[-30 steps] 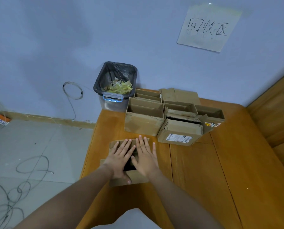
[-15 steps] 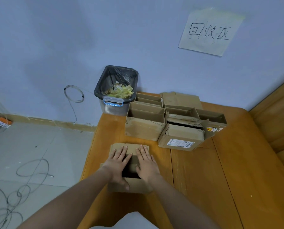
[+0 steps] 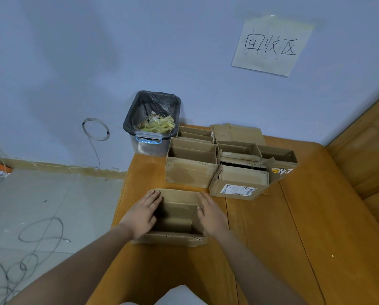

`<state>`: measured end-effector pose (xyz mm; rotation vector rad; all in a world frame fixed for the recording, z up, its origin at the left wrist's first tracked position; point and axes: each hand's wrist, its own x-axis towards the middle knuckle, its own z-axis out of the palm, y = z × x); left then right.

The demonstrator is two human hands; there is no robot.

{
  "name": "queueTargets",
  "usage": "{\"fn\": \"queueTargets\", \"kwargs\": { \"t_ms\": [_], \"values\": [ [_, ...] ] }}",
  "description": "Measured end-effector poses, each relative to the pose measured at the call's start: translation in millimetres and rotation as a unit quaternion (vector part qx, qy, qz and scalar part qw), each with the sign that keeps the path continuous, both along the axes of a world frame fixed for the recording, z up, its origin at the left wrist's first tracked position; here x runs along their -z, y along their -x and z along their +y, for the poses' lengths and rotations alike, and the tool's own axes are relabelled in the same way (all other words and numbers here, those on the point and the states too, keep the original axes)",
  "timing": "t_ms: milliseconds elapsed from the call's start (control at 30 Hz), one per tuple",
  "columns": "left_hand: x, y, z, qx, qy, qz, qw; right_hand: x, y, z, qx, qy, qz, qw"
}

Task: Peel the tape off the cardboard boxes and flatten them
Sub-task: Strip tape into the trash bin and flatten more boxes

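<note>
A small brown cardboard box [image 3: 175, 216] stands open on the wooden table [image 3: 272, 249], near its left edge. My left hand [image 3: 143, 213] lies flat against the box's left flap, fingers straight. My right hand [image 3: 210, 213] lies flat against the right flap in the same way. Between the two hands the dark inside of the box shows. Behind it stand several other open cardboard boxes [image 3: 192, 170], one bearing a white shipping label [image 3: 238, 190].
A grey bin lined with a black bag [image 3: 153, 122] holds strips of peeled tape at the table's back left corner. Cables [image 3: 30, 236] lie on the floor to the left. A paper sign [image 3: 272, 45] hangs on the wall. A wooden panel [image 3: 371, 150] stands at right.
My hands lay side by side on top of the box, pressing it down. They have moved apart to its left and right flaps, and the box now stands open between them.
</note>
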<state>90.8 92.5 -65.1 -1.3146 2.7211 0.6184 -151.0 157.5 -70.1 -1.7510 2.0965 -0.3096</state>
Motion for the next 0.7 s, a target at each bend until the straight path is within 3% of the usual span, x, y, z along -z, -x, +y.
{"fn": "queueTargets", "kwargs": {
  "t_ms": [133,367,700],
  "values": [
    [-1.6,-17.6,-2.6,-0.019,0.000,0.045,0.999,-3.2,4.7,3.0,0.034,-0.028,-0.051,0.998],
    [1.4,-25.9,-0.9,-0.005,0.055,0.029,0.998,-16.3,8.9,10.4,0.025,-0.058,-0.116,0.991],
    [-13.1,12.3,-5.1,0.061,0.023,-0.043,0.997,-35.8,-10.8,11.0,-0.125,-0.050,0.010,0.991]
  ]
}}
